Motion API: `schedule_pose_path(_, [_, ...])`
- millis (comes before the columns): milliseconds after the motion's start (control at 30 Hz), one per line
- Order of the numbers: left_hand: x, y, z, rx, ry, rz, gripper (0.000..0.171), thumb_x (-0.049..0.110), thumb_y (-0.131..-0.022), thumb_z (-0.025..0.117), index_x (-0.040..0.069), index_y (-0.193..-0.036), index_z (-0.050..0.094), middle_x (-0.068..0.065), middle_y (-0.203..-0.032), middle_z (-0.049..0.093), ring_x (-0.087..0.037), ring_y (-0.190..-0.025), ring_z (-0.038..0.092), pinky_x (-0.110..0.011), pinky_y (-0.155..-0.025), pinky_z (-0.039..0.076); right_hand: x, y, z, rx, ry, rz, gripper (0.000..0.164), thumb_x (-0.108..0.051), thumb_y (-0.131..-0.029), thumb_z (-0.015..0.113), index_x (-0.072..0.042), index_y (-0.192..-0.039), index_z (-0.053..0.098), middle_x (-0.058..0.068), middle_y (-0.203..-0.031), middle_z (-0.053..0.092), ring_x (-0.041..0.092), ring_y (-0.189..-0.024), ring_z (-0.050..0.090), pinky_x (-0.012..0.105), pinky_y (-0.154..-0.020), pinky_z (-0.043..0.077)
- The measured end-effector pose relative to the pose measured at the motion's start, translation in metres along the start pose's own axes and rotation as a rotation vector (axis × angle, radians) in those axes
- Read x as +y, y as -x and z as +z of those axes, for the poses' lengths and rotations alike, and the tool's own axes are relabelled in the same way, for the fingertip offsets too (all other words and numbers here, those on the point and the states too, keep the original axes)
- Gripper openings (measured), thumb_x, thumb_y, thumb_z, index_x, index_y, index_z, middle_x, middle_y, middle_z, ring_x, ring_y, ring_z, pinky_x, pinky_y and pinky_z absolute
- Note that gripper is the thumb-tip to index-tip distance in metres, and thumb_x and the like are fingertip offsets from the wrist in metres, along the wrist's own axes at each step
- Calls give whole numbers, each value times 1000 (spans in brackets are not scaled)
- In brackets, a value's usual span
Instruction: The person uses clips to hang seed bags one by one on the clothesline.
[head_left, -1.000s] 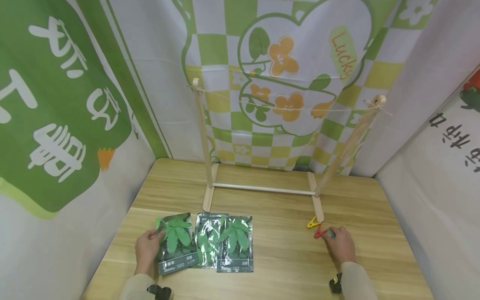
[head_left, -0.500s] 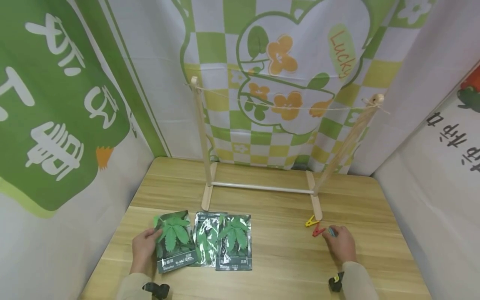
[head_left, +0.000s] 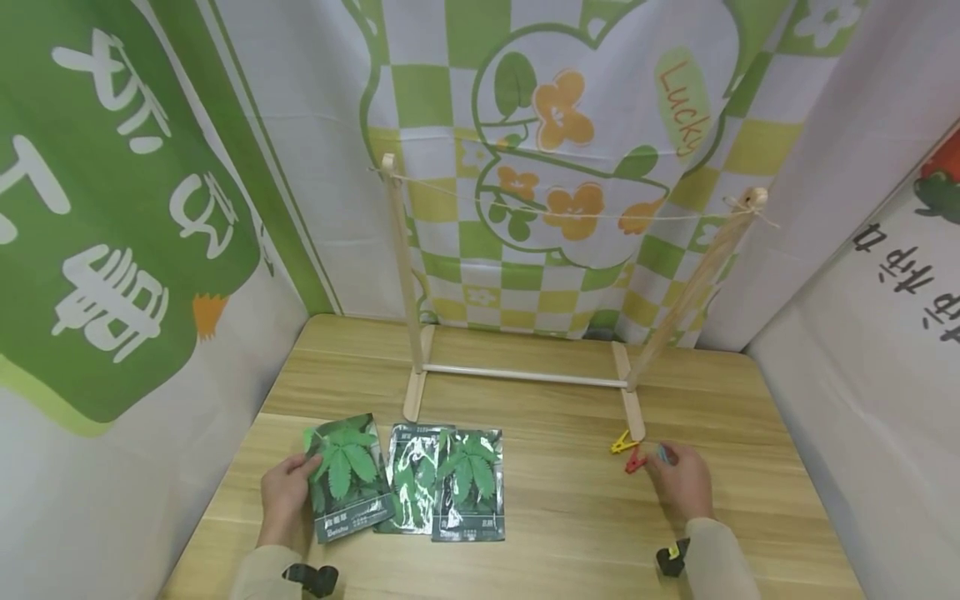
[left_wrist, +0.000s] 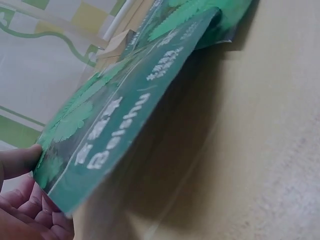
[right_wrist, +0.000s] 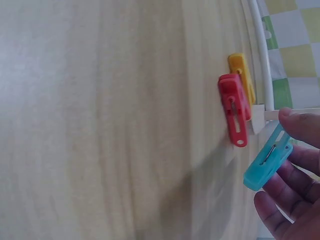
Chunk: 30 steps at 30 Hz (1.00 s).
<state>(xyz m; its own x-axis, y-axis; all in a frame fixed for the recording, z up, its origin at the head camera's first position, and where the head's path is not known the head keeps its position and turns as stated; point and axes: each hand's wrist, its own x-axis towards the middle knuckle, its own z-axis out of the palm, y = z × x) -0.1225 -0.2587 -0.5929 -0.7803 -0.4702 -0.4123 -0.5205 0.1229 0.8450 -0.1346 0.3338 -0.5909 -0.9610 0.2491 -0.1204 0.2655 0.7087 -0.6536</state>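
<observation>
My left hand [head_left: 285, 492] pinches a flat dark-green foil packet [head_left: 348, 479] by its left edge, thumb on the printed front. A large leaf picture and the word Beishu show on it. In the left wrist view the packet [left_wrist: 120, 110] tilts up off the table, its near edge raised over a shadow. My right hand [head_left: 684, 483] pinches a light-blue clothespin [right_wrist: 267, 157] between thumb and fingers, just above the table. Beside it lie a red clothespin [right_wrist: 233, 110] and a yellow clothespin [right_wrist: 242, 75], close together.
Two more leaf packets, a middle packet [head_left: 414, 483] and a right packet [head_left: 470, 487], overlap on the table [head_left: 555, 508]. Behind them stands a wooden frame [head_left: 407, 283] with a string [head_left: 600, 217] tied between its posts. A patterned curtain [head_left: 510, 292] hangs behind the frame.
My left hand has raised and tilted the left packet a little. My right hand has drawn the blue clothespin slightly up and away from the red one.
</observation>
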Motion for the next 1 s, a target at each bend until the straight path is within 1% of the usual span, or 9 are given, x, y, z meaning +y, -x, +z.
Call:
schedule_pose_path(200, [4,0,-2,-2,2,24,59,33,-97,58,-8,-137,45,-30,-146,40,-45,-137,36,-55,-115,28,-6,-1,-3,55,7,-32,43,-21,-93,65,9,-123,59,28,-110,62,36,-98,61,44,-79,54])
schedule_pose_path(367, [10,2,-3,-10,19,37,60,36,-97,57,-7,-137,45,-29,-145,41,-44,-137,36,-55,-115,27,-14,-1,-7,106,-30,-41,43,-23,-93,65,8,-122,60,28,-112,63,37,-100,63,42,-79,55])
schedule_pose_path(467, [16,2,-3,-18,24,44,62,38,-97,57,-7,-138,43,-29,-146,40,-43,-135,37,-55,-115,28,-20,-1,-10,120,-72,-37,43,-24,-93,66,7,-124,59,28,-116,63,37,-103,63,37,-80,56])
schedule_pose_path(533, [20,2,-4,-14,33,50,63,38,-97,58,-7,-138,44,-29,-144,43,-39,-128,45,-50,-110,37,-24,-2,-12,124,-90,-32,44,-24,-94,66,5,-126,59,27,-118,63,36,-105,63,30,-79,55])
schedule_pose_path(633, [25,2,-3,-5,42,54,62,38,-95,61,-6,-136,47,-26,-137,50,-21,-107,58,-30,-94,49,-29,-4,-14,145,-113,-40,43,-23,-93,67,4,-125,60,26,-117,64,35,-105,63,19,-76,49])
schedule_pose_path(700, [29,2,-3,-6,59,52,61,38,-94,64,-5,-135,49,-21,-132,55,-10,-95,59,-19,-82,48,-33,-6,-16,162,-128,-46,41,-22,-92,68,3,-125,61,25,-116,65,34,-104,63,13,-74,45])
schedule_pose_path(767, [34,3,-3,-14,61,55,60,38,-93,64,-4,-134,50,-15,-128,56,-4,-89,57,-15,-78,47,-37,-7,-17,171,-138,-49,41,-22,-92,68,2,-124,62,24,-117,66,32,-104,63,10,-73,43])
schedule_pose_path(867, [41,4,-3,-22,65,67,59,38,-94,64,-4,-133,51,-10,-122,57,-6,-91,56,-18,-80,47,-45,-8,-22,161,-154,-30,42,-26,-92,67,1,-125,61,21,-118,65,23,-101,62,6,-72,42])
schedule_pose_path(1000, [51,5,-2,-29,44,89,57,39,-94,63,-3,-131,53,-3,-114,58,-7,-91,55,-18,-81,49,-58,-6,-29,164,-215,-7,43,-26,-92,69,0,-125,62,20,-119,65,-1,-90,57,4,-71,42])
